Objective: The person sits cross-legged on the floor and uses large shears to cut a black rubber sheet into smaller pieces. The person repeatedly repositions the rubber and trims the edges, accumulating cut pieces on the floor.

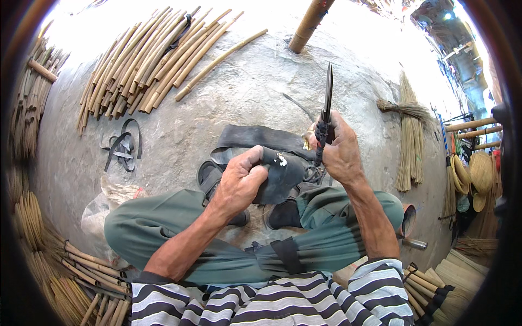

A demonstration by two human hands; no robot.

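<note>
"Where is the dark-bladed tool (328,92) held?"
"In the right hand's (342,149) closed grip, pointed forward along its long axis; to its left, a black sheet (283,179) is pinched by the left hand (239,176)."

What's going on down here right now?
A seated person's left hand pinches a black rubber-like piece above the feet. The right hand grips a dark bladed tool, its blade pointing away from the body and clear of that piece. Cut bamboo poles lie on the floor, ahead and to the left.
</note>
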